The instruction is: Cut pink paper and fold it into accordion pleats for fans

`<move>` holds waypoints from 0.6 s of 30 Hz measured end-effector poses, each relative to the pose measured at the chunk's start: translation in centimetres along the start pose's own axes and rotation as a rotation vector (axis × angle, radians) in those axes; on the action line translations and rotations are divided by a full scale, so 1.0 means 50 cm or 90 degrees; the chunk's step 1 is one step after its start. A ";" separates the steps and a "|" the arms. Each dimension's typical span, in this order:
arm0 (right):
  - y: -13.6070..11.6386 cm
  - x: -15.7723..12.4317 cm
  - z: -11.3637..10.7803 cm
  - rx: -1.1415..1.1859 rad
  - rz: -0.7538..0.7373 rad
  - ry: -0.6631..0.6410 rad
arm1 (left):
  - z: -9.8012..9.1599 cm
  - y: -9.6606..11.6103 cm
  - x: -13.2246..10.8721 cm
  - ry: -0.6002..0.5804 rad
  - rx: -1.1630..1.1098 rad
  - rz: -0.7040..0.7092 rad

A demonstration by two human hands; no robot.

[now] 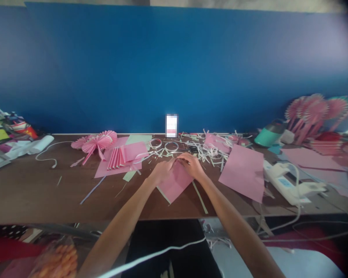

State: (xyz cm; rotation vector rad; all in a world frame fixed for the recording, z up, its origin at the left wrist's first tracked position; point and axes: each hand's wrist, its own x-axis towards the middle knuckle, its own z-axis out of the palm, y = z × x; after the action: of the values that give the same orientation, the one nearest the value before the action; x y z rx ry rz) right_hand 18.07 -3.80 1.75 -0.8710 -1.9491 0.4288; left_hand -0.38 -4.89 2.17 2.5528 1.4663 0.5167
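A pink paper sheet (176, 183) lies on the brown table (118, 210) in front of me, turned with one corner toward the front edge. At its far corner my left hand (162, 170) presses from the left, its fingers blurred. My right hand (190, 163) is at the same corner from the right, fingers bent and pinched on the paper. The two hands almost meet there. A thin pale strip (200, 197) lies beside the sheet, near my right wrist.
Pink folded fans (98, 143) and pleated paper (116, 158) lie left. Paper scraps (211, 152), tape rolls (171, 146) and a lit phone (171, 126) stand behind. Right are another pink sheet (243, 172), a white power strip (284, 183) and a teal cup (269, 134).
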 end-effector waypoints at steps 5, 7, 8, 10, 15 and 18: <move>-0.005 0.000 -0.001 0.016 0.031 -0.004 | 0.006 0.001 0.002 -0.001 -0.025 -0.014; -0.003 -0.001 0.000 0.021 0.042 -0.006 | 0.007 0.001 0.001 -0.013 -0.030 -0.016; -0.002 -0.001 0.001 0.024 0.047 -0.007 | 0.006 0.001 0.000 -0.020 -0.030 -0.016; 0.001 -0.001 0.002 0.030 0.055 -0.007 | 0.003 0.002 -0.001 -0.036 -0.027 -0.015; 0.005 0.001 -0.003 0.046 0.063 0.009 | -0.009 0.004 -0.002 -0.063 -0.002 -0.045; 0.006 0.002 -0.007 0.038 0.067 0.018 | -0.012 0.002 -0.002 -0.073 0.005 -0.033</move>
State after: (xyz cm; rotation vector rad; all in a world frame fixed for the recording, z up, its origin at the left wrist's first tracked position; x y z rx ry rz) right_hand 18.47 -3.53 1.79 -0.9393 -1.8610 0.5321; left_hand -0.56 -5.04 2.71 2.4971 1.4936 0.3521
